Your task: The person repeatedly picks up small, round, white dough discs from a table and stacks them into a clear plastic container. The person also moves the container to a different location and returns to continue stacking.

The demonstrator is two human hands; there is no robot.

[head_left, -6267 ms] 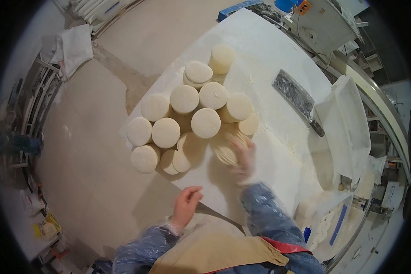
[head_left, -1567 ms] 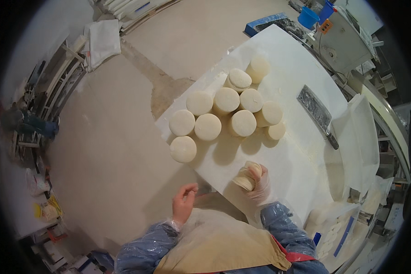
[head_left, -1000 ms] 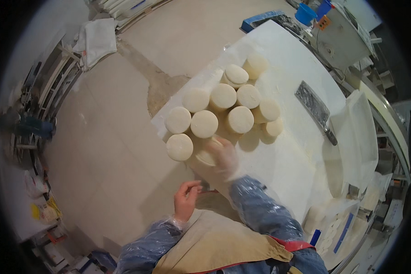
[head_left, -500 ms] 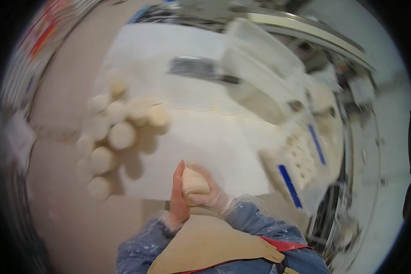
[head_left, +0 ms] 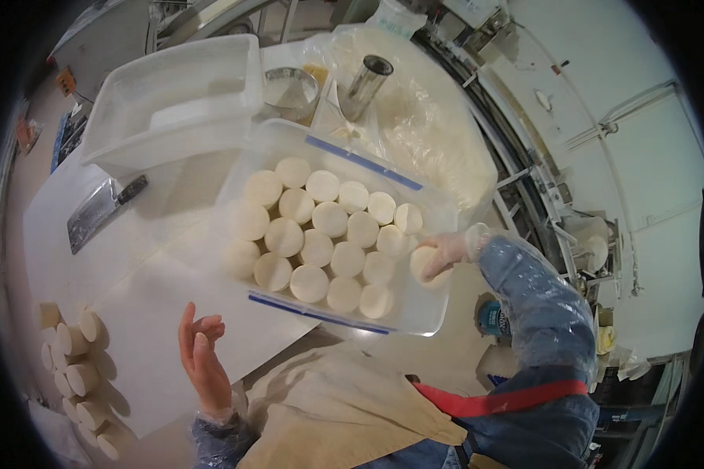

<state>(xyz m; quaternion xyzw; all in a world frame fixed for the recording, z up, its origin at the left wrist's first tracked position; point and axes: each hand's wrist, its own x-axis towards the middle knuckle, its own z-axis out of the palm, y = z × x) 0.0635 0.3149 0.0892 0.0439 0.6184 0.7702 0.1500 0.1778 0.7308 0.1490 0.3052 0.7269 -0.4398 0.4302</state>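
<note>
My right hand [head_left: 450,248] grips a pale round dough piece [head_left: 423,264] at the right end of a clear plastic bin [head_left: 438,316] with blue clips. The fingers cover part of that piece. Inside the bin, several rows of similar dough rounds [head_left: 330,219] stand with their flat faces up. My left hand [head_left: 205,361] hovers over the white work surface [head_left: 176,293], left of the bin, fingers apart and nothing in them. More dough pieces [head_left: 73,340] are clustered at the left edge of the table.
A cleaver [head_left: 92,223] with a dark handle lies left of the bin. Behind are a white plastic tub [head_left: 121,144], a metal bowl [head_left: 289,95], an upright metal cylinder [head_left: 365,87] and a plastic-covered pale mass [head_left: 438,125]. A blue container [head_left: 493,319] sits below on the right.
Both hands were together around one dough piece; now they are apart, with the right one holding a piece at the bin. My view has swung to the right.
</note>
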